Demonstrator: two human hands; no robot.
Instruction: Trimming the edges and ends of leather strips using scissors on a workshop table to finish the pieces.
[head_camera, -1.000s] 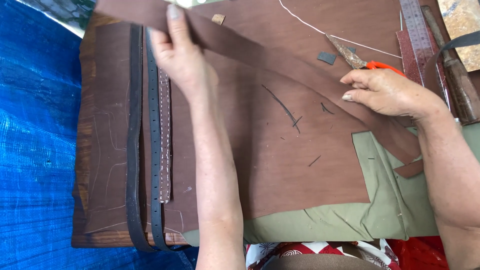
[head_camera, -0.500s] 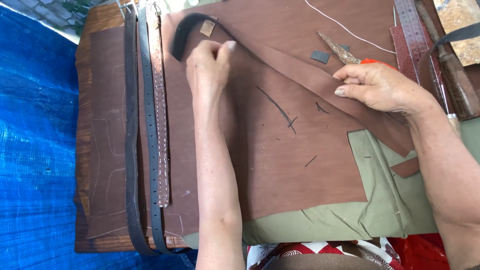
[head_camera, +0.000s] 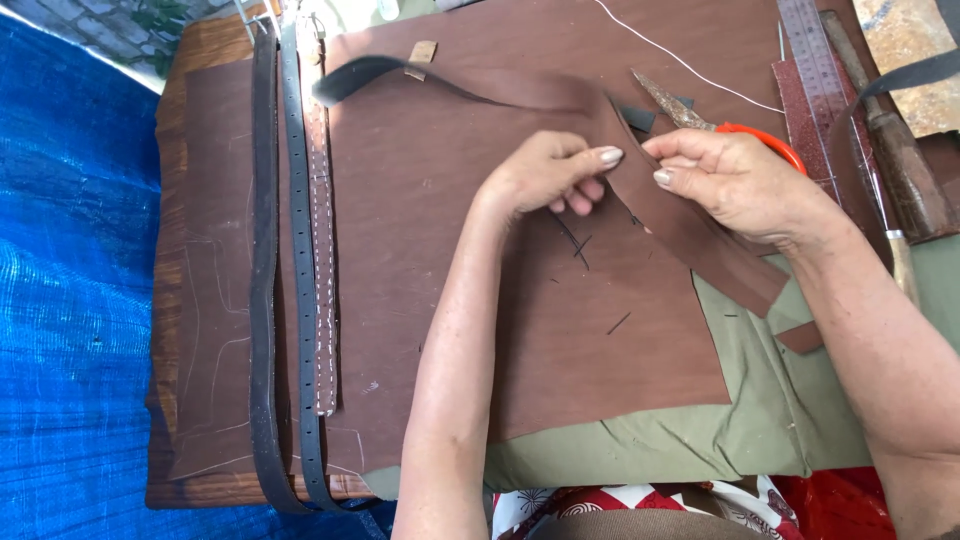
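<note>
A long brown leather strip (head_camera: 700, 235) runs from the upper left down to the right across a large brown leather sheet (head_camera: 450, 250). My left hand (head_camera: 550, 175) pinches the strip near its middle, fingers closed on its edge. My right hand (head_camera: 730, 185) grips the same strip just to the right, thumb on top. The strip's far end (head_camera: 345, 80) curls up dark near the sheet's top left. Orange-handled scissors (head_camera: 700, 115) lie partly hidden behind my right hand.
Two dark belts (head_camera: 285, 300) and a stitched brown strap (head_camera: 322, 280) lie lengthwise on the left of the wooden board (head_camera: 190, 60). A steel ruler (head_camera: 815, 70) and a wooden-handled tool (head_camera: 895, 150) lie at the right. Olive cloth (head_camera: 700, 440) sits under the sheet; blue tarp (head_camera: 70, 300) at left.
My left hand slid along the strip from the sheet's top left toward the middle and now meets my right hand. The strip's free end curled up at the top left.
</note>
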